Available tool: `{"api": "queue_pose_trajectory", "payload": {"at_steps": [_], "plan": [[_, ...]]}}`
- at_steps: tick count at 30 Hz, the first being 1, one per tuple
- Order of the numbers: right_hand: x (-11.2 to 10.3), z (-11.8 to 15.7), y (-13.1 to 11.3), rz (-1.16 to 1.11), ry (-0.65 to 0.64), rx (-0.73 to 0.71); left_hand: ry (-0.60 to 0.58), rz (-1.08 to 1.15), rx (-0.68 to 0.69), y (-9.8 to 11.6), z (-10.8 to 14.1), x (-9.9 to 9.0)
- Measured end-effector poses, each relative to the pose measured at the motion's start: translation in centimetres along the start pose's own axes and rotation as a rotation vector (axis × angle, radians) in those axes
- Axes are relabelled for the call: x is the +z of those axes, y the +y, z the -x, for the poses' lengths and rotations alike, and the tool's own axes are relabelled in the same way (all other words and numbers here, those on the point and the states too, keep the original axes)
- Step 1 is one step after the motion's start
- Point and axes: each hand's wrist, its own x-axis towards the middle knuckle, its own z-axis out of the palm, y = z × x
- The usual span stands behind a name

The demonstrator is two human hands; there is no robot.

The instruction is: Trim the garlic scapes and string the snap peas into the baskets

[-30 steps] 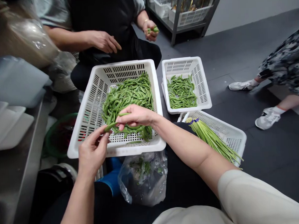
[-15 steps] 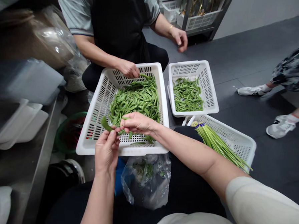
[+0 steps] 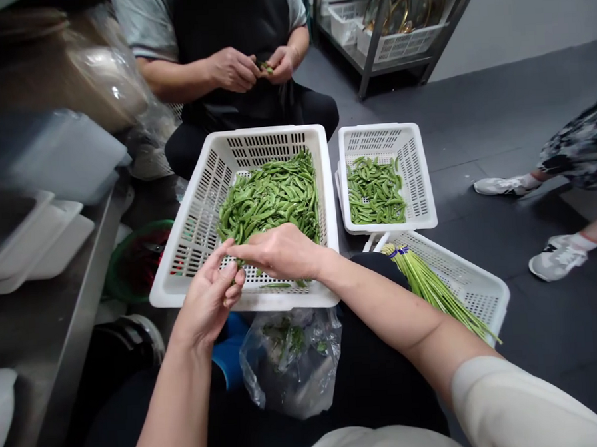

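Observation:
My left hand (image 3: 212, 295) is at the near left corner of a large white basket (image 3: 182, 289), fingers curled on a green pea pod (image 3: 239, 262) that is mostly hidden. My right hand (image 3: 282, 251) reaches across above the basket, its fingertips meeting the left ones and pinching at the same pod. Inside the basket lies a heap of pea pods (image 3: 271, 195). Below the basket's near edge, a clear plastic bag (image 3: 293, 370) with green scraps rests between my legs.
Across from me, a co-worker's hands (image 3: 255, 69) hold something small and green. To the right are a smaller basket (image 3: 419, 177) of pods and a basket (image 3: 497, 293) with bundled green stalks (image 3: 432, 283). A metal counter (image 3: 69, 349) runs along the left; another person's shoes (image 3: 560, 256) stand right.
My hands have come together, the right covering the spot where the pod shows; the raised pod in my left fingers is now mostly hidden. The co-worker's hands have left the basket and met at the chest.

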Motion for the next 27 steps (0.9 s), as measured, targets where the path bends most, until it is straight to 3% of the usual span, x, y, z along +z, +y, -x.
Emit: {"api": "queue_pose_trajectory", "payload": {"at_steps": [7,10,13,16,21,24,27], "plan": [[-1.8,-0.1,0.3,0.201,-0.264,0.057,-0.074,-0.502,0.128,1.4,0.7,0.5],[-2.2,0.0,0.1,0.224,-0.287,0.091,-0.050,-0.517,0.226,0.9,0.5,0.8],[-1.7,0.0,0.3,0.132,-0.226,0.111,0.001,-0.362,0.279,0.2,0.0,0.8],[-0.2,-0.2,0.5,-0.200,-0.038,0.179,0.009,-0.026,0.325,-0.1,-0.4,1.2],[1.8,-1.0,0.3,-1.009,0.318,0.400,0.036,0.373,0.423,0.4,-0.7,3.2],[0.8,-1.1,1.0,-1.390,0.386,0.484,-0.021,0.354,0.411,0.0,0.3,3.1],[-1.3,-0.7,2.6,-1.578,0.512,0.521,-0.155,0.043,0.295,-1.8,2.6,1.0]]}}
